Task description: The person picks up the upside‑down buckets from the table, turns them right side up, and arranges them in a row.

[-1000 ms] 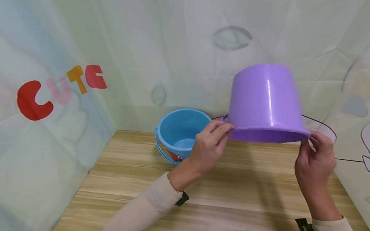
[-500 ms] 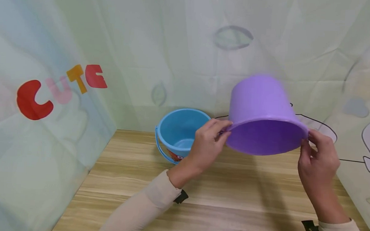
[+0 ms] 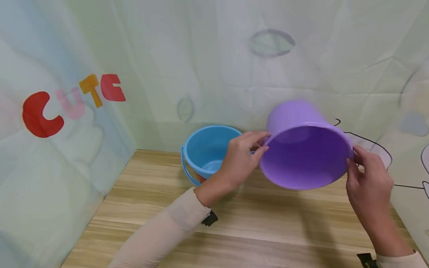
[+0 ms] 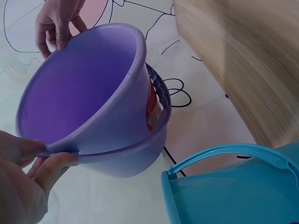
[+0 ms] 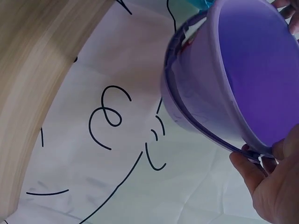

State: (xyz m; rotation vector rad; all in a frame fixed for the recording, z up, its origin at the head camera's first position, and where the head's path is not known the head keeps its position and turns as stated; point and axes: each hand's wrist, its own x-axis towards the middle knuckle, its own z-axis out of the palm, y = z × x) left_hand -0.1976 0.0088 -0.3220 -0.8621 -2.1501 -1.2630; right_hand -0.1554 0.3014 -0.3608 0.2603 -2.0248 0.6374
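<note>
A purple bucket [image 3: 303,162] is held in the air over the table, tipped on its side with its mouth facing me; its inside looks bare. My left hand [image 3: 239,158] pinches the rim at the left, and my right hand [image 3: 370,183] pinches it at the opposite side. In the left wrist view, the bucket's handle [image 4: 163,100] hangs round the outer wall, beside a red label [image 4: 153,109]. Behind my left hand, a blue bucket [image 3: 208,145] stands upright on the table, partly hidden by that hand and forearm.
The wood-grain table [image 3: 260,234] runs back to a pale printed cloth [image 3: 217,63] hanging close behind both buckets. More cloth walls the left and right sides. The blue bucket's handle [image 3: 186,170] hangs down at its left.
The purple bucket has tipped from nearly upside down until its mouth faces me, its base swinging down and back. Both hands keep their grip on the rim. The blue bucket has stayed put.
</note>
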